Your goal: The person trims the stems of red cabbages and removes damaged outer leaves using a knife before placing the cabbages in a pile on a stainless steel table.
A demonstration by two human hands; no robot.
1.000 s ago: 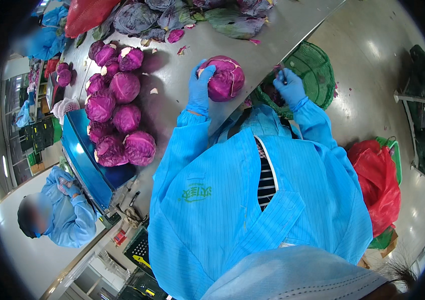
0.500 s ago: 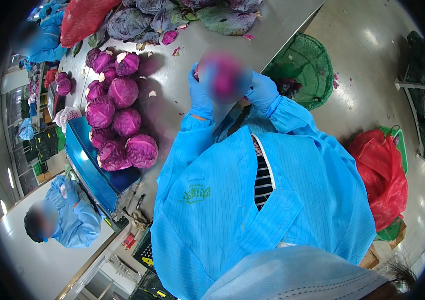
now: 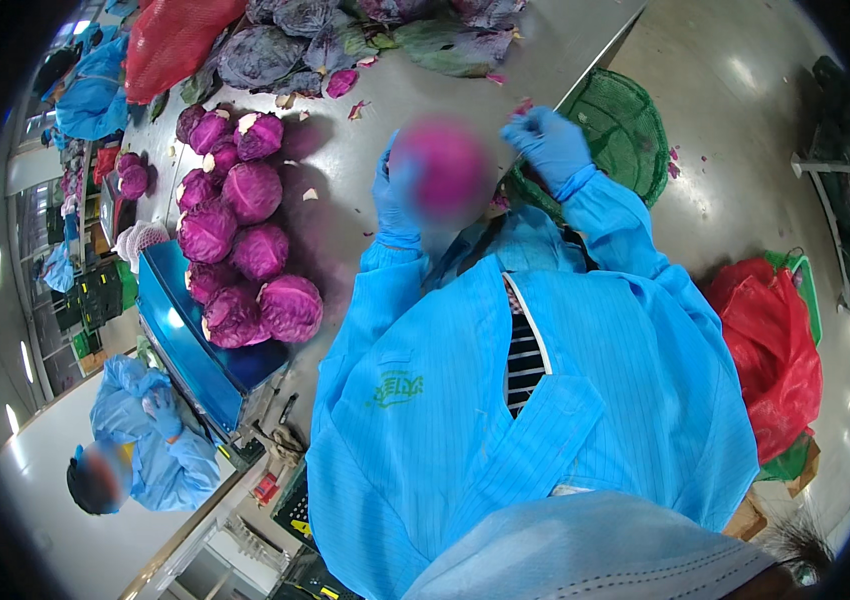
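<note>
My left hand [image 3: 397, 200] grips the left side of a purple cabbage [image 3: 443, 170] held up over the metal table [image 3: 355, 170]; the cabbage is blurred. To its right and apart from it, my right hand [image 3: 548, 145] is raised with its fingers pinched on a small scrap of purple cabbage leaf [image 3: 523, 106]. Below this hand stands a green mesh basket [image 3: 635, 140] with its mouth facing up. Several trimmed purple cabbages [image 3: 253, 192] are gathered on the table to the left.
Untrimmed cabbages with loose outer leaves [image 3: 263, 57] lie at the table's far side, beside a red mesh sack [image 3: 167, 50]. A blue tray [image 3: 180, 315] borders the cabbage group. On the floor at right sits a red bag [image 3: 760, 350]. Co-workers [image 3: 155, 430] are at the left.
My right hand has come away from the cabbage, moving up and to the right with the leaf scrap. The left hand still holds the cabbage in nearly the same place.
</note>
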